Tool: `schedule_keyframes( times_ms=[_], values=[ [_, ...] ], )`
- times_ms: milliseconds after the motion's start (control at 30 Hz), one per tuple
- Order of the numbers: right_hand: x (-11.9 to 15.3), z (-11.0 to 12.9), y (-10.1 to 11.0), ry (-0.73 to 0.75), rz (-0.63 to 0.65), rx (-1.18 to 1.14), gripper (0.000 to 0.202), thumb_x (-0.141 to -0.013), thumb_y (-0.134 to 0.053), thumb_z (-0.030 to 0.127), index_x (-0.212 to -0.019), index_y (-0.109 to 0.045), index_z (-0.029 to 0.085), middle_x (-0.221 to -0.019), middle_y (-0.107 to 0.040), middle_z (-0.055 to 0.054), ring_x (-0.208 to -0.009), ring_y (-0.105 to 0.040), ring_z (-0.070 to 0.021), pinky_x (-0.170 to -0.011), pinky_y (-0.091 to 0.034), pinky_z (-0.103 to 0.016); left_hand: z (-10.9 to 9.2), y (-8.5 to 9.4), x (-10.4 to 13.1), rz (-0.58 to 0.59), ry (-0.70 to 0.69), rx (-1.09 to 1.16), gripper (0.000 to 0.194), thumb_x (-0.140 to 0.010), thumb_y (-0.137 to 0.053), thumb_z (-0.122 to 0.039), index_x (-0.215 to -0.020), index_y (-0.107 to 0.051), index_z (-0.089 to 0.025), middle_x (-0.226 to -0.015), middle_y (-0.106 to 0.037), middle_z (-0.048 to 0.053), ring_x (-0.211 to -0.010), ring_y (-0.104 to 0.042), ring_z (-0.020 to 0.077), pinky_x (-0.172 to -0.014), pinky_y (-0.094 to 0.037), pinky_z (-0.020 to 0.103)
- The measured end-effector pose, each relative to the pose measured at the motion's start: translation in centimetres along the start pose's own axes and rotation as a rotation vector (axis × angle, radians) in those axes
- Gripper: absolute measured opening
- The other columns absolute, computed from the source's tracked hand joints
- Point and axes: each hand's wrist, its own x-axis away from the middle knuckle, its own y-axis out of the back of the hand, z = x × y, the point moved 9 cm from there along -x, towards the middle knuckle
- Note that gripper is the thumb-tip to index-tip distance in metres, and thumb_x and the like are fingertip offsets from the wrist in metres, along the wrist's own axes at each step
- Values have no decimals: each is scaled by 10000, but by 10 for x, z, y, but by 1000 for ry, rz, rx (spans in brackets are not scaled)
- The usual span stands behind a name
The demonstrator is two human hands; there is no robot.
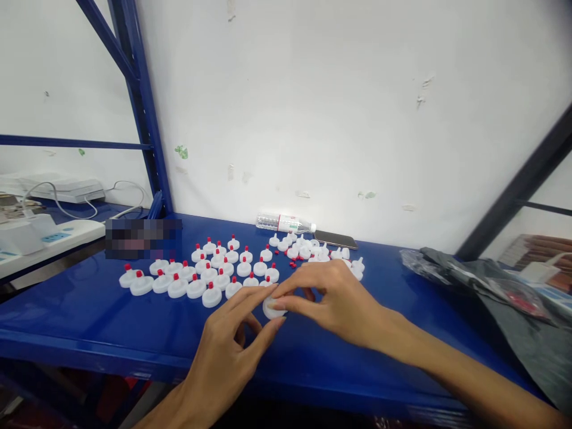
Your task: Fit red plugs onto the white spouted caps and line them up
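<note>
A white plastic nozzle cap [269,311] is at the front of the blue table, partly covered by fingers. My left hand [236,342] curves around it from the left, index finger behind and thumb in front, gripping its rim. From the right, my right hand [330,301] pinches thumb and fingertips together over the cap's top; what is between them is hidden. To the left and behind stand several white caps with red tips [211,296]. Farther back on the right, white caps without red tips [357,268] lie in a heap, with small loose red tips [292,264] beside them.
A clear plastic bottle [286,223] lies against the wall, next to a dark phone [335,239]. Plastic bags [473,280] cover the table's right end. A blue metal post [145,113] rises at the back left, near a white power strip [58,241].
</note>
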Motion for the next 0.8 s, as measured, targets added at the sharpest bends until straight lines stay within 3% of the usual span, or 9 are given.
schedule_keyframes(
  times_ms=[67, 167, 300, 400, 567, 700, 800],
  values=[
    [-6, -13, 4, -32, -24, 49, 253, -1008, -595, 419, -1017, -812, 289, -866, -802, 16, -652, -661, -127, -628, -465, -262, 2, 3, -1, -26, 25, 14, 299, -935, -680, -383, -1219, -696, -293, -1082, -726, 25, -554, -598, 74, -459, -417, 209],
    [-17, -57, 13, -121, -54, 297, 280, -1034, -553, 388, -1051, -796, 250, -939, -805, -30, -753, -703, -176, -679, -457, -290, 6, 5, -1, -49, 78, 17, 326, -917, -697, -399, -1220, -696, -280, -962, -756, 6, -526, -601, 82, -468, -426, 216],
    [-17, -116, -5, -217, 140, 539, 175, -972, -663, 333, -1045, -790, 238, -993, -798, -65, -903, -723, -249, -667, -417, -291, 10, 2, -1, -15, 125, 15, 359, -918, -686, -422, -1243, -692, -269, -725, -728, -32, -531, -629, 112, -490, -444, 221],
    [-10, -132, -21, -216, 209, 540, 170, -989, -630, 291, -1012, -785, 226, -986, -792, -72, -905, -719, -241, -668, -408, -283, 11, 2, 0, -12, 125, -16, 378, -919, -682, -431, -1261, -687, -270, -652, -694, -47, -535, -630, 122, -487, -440, 222],
    [-8, -124, -19, -206, 174, 470, 172, -1000, -610, 259, -992, -773, 205, -944, -786, -67, -835, -713, -211, -677, -426, -285, 8, 5, -3, -36, 94, -86, 365, -919, -671, -420, -1252, -694, -270, -807, -740, -16, -557, -628, 111, -460, -431, 213],
    [-8, -96, 2, -239, 69, 25, 156, -959, -679, 321, -986, -768, 196, -880, -775, -29, -565, -644, -120, -609, -479, -272, 7, 2, -5, -14, 95, -106, 361, -921, -667, -427, -1248, -696, -276, -887, -749, -9, -556, -622, 98, -459, -427, 209],
    [-7, -67, 10, -217, 25, -228, 137, -891, -757, 336, -942, -784, 212, -932, -777, -17, -590, -632, -100, -571, -479, -243, 6, 1, -5, -2, 91, -114, 358, -928, -655, -433, -1247, -696, -276, -892, -743, -10, -543, -603, 93, -462, -423, 210]
  ],
)
